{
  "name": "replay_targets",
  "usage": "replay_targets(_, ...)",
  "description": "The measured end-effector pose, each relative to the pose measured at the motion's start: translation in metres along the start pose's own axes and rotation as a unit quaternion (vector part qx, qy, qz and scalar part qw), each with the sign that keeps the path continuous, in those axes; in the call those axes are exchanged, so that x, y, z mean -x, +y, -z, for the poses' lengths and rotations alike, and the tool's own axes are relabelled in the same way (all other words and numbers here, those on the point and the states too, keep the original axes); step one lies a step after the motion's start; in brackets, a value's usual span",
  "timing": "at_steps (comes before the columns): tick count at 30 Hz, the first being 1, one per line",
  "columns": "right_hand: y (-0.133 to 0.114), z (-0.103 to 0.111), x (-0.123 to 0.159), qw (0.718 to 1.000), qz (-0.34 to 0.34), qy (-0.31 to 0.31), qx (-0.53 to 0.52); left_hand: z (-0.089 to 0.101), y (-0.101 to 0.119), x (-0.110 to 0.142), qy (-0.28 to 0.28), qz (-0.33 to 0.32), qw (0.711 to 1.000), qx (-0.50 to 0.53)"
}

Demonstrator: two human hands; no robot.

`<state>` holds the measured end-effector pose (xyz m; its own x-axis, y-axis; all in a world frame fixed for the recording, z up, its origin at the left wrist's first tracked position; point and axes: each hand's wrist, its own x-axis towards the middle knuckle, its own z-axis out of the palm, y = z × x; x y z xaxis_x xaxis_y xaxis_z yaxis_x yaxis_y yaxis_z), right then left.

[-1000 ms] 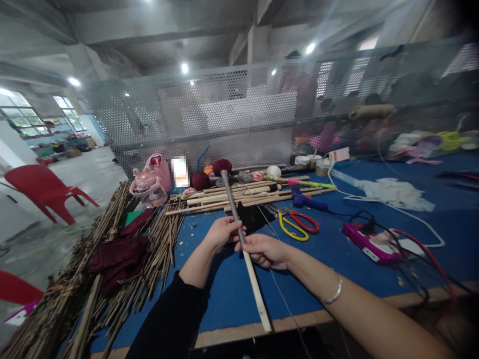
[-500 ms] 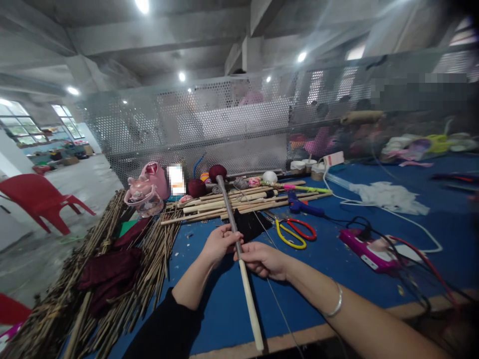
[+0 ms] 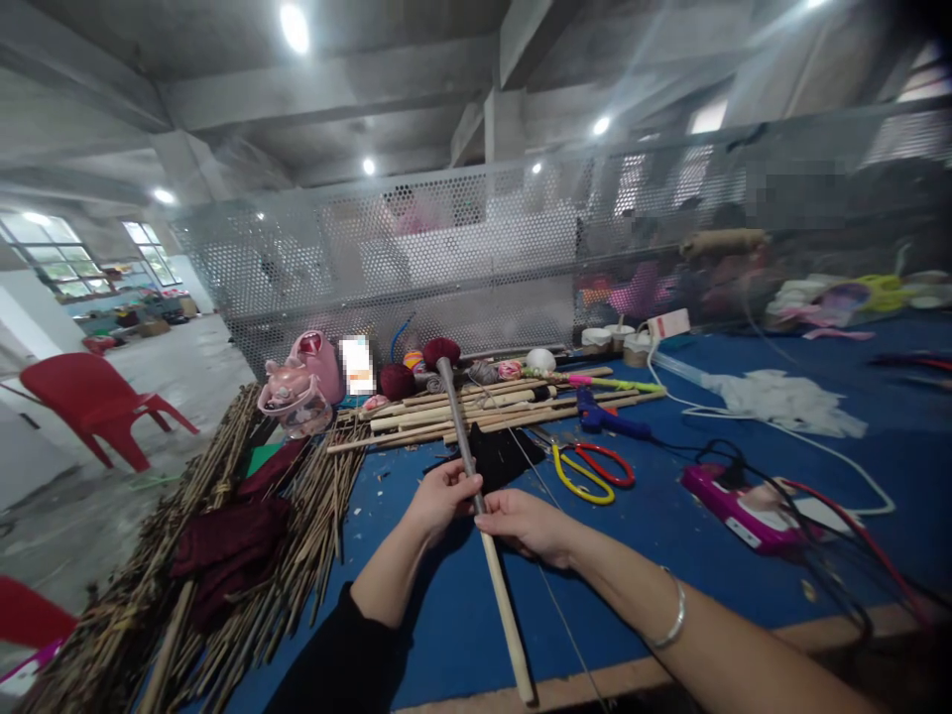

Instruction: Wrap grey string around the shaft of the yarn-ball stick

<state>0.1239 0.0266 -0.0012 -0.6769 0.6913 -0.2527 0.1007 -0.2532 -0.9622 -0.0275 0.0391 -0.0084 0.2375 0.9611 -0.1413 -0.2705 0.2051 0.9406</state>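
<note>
A pale wooden stick (image 3: 507, 620) slants away from me over the blue table, its upper length covered in a grey wrapping (image 3: 456, 421). My left hand (image 3: 444, 501) pinches the grey part between thumb and fingers. Just below, my right hand (image 3: 532, 526) is closed on the stick where the grey meets bare wood. A thin thread (image 3: 561, 620) hangs past the right hand towards the table's front edge; where it joins the stick is hidden. Beyond the hands lies a black cloth (image 3: 506, 454), with yellow-and-red-handled scissors (image 3: 580, 474) to its right.
Wooden sticks (image 3: 416, 418) and yarn balls (image 3: 441, 352) lie at the back before a perforated metal screen (image 3: 476, 258). Left are bundled twigs (image 3: 319, 535) and maroon cloth (image 3: 230, 540). Right are a blue glue gun (image 3: 606, 415), a magenta power strip (image 3: 744, 511) and cables.
The view has shifted slightly. Both hands keep nearly the same grip on the stick, with little visible movement of the fingers. Behind the screen, a person's pink clothing shows farther left.
</note>
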Motion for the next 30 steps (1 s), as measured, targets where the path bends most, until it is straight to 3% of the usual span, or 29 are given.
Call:
replay_targets(4, -0.0044, 0.0015, 0.0046, 0.997, -0.032, -0.060, -0.021, 0.0010, 0.0021, 0.0018, -0.017, -0.005, 1.000, 0.008)
replay_targets(14, 0.0035, -0.0017, -0.0018, 0.999, 0.014, -0.031, 0.000, 0.0031, 0.0013, 0.0002, -0.004, 0.014, 1.000, 0.001)
replay_targets(21, -0.0009, 0.0050, 0.0031, 0.993, -0.042, -0.085, -0.074, 0.0040, 0.0050, 0.0015, -0.017, 0.010, 1.000, 0.006)
replay_targets(30, 0.0035, -0.0003, -0.0028, 0.999, -0.011, -0.007, -0.045, 0.0045, 0.0036, 0.0004, -0.011, -0.004, 1.000, -0.021)
